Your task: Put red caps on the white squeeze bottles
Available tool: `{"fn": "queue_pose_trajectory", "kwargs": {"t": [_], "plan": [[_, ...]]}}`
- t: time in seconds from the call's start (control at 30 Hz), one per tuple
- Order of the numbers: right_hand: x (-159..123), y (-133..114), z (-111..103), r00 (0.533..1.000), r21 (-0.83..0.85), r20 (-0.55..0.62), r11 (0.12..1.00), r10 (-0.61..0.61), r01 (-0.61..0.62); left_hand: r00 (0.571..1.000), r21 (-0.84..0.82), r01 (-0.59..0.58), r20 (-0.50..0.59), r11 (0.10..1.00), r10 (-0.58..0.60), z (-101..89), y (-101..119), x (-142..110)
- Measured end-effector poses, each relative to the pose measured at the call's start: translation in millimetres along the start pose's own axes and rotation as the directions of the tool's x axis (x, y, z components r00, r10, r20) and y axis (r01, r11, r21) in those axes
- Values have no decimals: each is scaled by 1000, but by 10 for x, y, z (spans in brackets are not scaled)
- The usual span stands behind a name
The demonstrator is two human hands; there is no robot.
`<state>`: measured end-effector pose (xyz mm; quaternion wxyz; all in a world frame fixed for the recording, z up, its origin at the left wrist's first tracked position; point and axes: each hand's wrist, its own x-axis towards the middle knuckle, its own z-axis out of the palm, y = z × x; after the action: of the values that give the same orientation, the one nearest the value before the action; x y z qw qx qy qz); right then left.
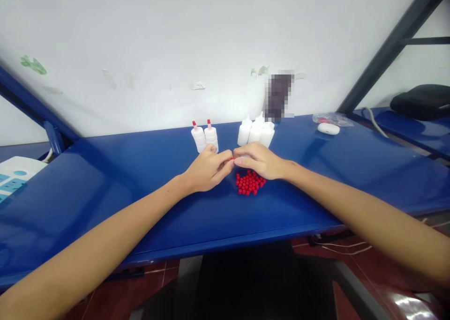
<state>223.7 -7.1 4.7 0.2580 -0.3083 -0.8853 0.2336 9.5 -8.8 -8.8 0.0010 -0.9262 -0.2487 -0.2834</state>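
Red piece [232, 159] shows between left hand [210, 168] and right hand [259, 160].

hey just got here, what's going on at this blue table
A person has both bare hands over the blue table, fingertips close together. A bit of red shows between the left hand and the right hand, too small to make out clearly. A heap of small red caps lies on the table near the right hand. Behind the left hand stand two white bottles with red tips; behind the right, a group of white bottles showing no red.
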Motion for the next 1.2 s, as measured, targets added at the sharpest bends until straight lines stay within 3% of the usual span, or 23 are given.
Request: {"fn": "queue_pose_trajectory", "kwargs": {"t": [0.07, 0.23, 0.4, 0.63, 0.9, 1.2], "plan": [[-2, -2, 9, 1000, -22, 10, 1000, -9, 9, 999, 17, -44, 14, 999, 44, 20, 19, -8], [13, -14, 22, 999, -67, 11, 997, 49, -48, 999, 40, 12, -51, 999, -10, 61, 15, -24], [14, -40, 14, 997, -93, 28, 993, 69, -66, 999, 93, 45, -6, 995, -45, 60, 8, -15], [5, -62, 32, 998, -211, 20, 976, 57, -51, 999, 84, -32, 29, 996, 29, 62, 3, -2], [20, -91, 19, 994, -207, -4, 972, 109, -108, 994, 108, -25, -107, 994, 37, 93, 5, -17], [14, -115, 15, 992, -176, 47, 978, 121, -111, 995, -60, 11, 104, 998, -5, 47, 2, 9]]}}
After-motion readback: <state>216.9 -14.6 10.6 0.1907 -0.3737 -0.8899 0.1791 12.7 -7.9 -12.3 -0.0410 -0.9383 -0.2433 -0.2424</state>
